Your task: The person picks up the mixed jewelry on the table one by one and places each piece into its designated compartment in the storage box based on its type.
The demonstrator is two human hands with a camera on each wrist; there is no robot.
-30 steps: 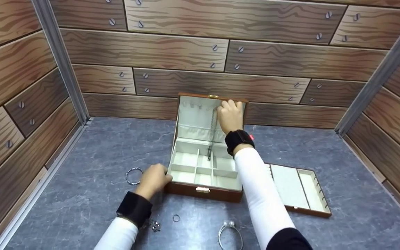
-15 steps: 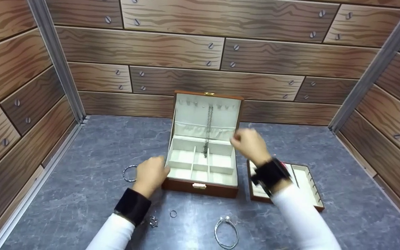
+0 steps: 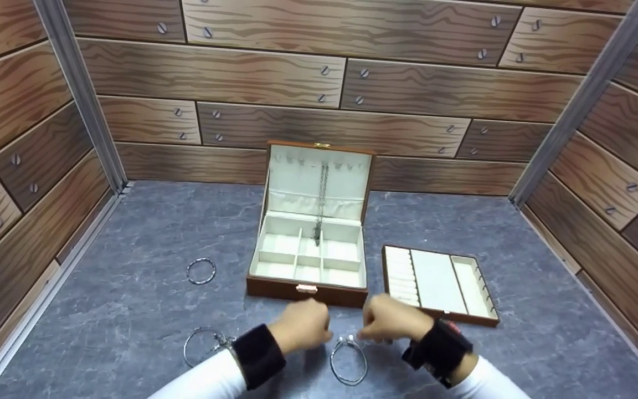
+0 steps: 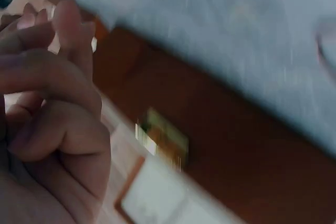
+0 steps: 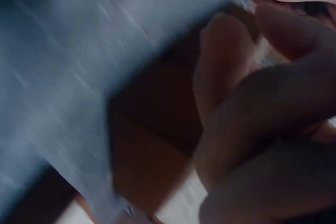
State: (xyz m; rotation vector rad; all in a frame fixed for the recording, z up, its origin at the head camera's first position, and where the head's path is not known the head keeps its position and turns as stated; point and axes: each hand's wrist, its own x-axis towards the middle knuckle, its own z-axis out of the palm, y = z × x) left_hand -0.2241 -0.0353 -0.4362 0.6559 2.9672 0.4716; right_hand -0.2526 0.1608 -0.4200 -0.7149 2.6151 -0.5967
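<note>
A silver bangle (image 3: 349,363) with two pearl-like balls lies on the grey surface between my hands. My left hand (image 3: 301,327) hovers just left of its balls, fingers bent, with nothing seen in them; in the left wrist view its fingers (image 4: 63,124) curl loosely. Just right of the balls is my right hand (image 3: 394,318), fingers bent, and no held thing shows there or on the blurred fingers (image 5: 247,108) in the right wrist view. Behind both hands stands a brown jewelry box (image 3: 308,293), lid up, with a chain necklace (image 3: 322,194) hanging inside the lid.
A brown-edged jewelry tray (image 3: 435,280) with ring rolls lies right of the box. At the left are a bracelet (image 3: 188,271), another thin bracelet (image 3: 185,348) and a small silver piece (image 3: 221,339). Wood-patterned walls (image 3: 274,77) enclose the surface.
My right hand has come from the box lid down to the pearl-ended bangle. My left hand has left the box's left side and moved right and nearer. The necklace stays hanging.
</note>
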